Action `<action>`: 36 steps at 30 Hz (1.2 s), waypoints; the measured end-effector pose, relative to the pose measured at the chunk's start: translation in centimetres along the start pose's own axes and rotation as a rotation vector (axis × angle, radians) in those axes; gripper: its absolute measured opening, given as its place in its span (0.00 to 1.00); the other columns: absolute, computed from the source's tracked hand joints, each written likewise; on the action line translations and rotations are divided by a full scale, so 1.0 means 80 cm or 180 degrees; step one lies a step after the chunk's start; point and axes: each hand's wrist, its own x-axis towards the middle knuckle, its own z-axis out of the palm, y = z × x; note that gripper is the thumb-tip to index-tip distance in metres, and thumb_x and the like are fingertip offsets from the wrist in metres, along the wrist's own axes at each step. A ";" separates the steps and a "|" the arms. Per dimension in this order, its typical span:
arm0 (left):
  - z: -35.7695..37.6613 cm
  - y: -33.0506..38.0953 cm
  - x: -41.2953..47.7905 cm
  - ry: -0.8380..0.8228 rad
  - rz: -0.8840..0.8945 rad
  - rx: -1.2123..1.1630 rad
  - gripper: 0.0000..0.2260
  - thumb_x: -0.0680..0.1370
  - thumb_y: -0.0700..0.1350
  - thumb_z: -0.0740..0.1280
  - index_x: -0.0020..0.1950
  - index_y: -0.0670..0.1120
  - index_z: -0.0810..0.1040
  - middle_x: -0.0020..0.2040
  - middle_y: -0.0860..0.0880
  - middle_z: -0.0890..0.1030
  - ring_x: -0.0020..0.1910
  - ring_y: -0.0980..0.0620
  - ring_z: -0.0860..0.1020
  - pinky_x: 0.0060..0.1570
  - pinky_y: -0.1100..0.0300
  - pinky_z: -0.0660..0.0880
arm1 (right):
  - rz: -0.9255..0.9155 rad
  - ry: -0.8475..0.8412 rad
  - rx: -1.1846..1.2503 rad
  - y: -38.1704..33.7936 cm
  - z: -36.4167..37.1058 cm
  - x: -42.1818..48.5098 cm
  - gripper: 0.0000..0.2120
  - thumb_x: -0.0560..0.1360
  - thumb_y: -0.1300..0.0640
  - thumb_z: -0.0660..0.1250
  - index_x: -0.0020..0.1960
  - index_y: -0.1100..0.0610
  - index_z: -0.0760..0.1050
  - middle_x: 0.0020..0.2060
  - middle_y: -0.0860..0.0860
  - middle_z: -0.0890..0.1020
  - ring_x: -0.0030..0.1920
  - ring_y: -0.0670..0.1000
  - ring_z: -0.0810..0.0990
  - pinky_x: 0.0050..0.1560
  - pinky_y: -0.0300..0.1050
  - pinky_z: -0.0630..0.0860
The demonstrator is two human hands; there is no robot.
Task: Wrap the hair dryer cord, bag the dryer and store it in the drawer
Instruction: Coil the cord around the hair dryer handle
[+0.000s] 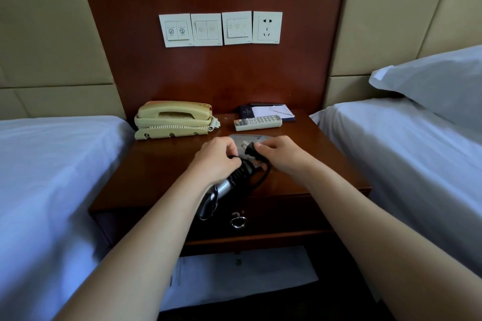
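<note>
A black and silver hair dryer lies across the front of the wooden nightstand, its body sticking out past the front edge. My left hand grips its handle, where the black cord is coiled in several turns. My right hand pinches the black plug at the cord's end, prongs pointing left. A pale grey bag lies flat on the nightstand just behind both hands. The drawer below is closed, with a metal ring pull.
A cream telephone sits at the back left of the nightstand, a white remote and a notepad at the back right. Beds with white sheets flank both sides. Switches and a wall socket are on the panel above.
</note>
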 end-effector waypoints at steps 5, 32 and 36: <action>-0.008 0.003 0.005 -0.0299 0.0287 0.0566 0.10 0.76 0.47 0.66 0.35 0.52 0.70 0.46 0.49 0.75 0.49 0.48 0.72 0.46 0.55 0.67 | 0.0278 -0.0076 0.0353 0.005 -0.003 0.003 0.12 0.76 0.52 0.65 0.37 0.57 0.78 0.29 0.51 0.80 0.26 0.45 0.72 0.29 0.37 0.68; -0.006 0.007 -0.014 -0.0490 0.1762 0.1342 0.03 0.81 0.40 0.58 0.51 0.47 0.65 0.53 0.56 0.62 0.35 0.72 0.70 0.32 0.66 0.62 | -0.1161 -0.0021 -0.1485 0.017 -0.039 -0.002 0.06 0.78 0.56 0.62 0.52 0.54 0.74 0.38 0.48 0.79 0.36 0.47 0.73 0.41 0.42 0.68; -0.004 0.007 -0.019 -0.0180 0.1925 0.1635 0.04 0.80 0.42 0.60 0.55 0.45 0.69 0.60 0.52 0.65 0.28 0.55 0.69 0.31 0.62 0.63 | -0.0412 -0.0049 -0.0568 0.010 -0.031 -0.004 0.07 0.77 0.53 0.64 0.43 0.53 0.77 0.28 0.46 0.76 0.26 0.41 0.72 0.34 0.36 0.68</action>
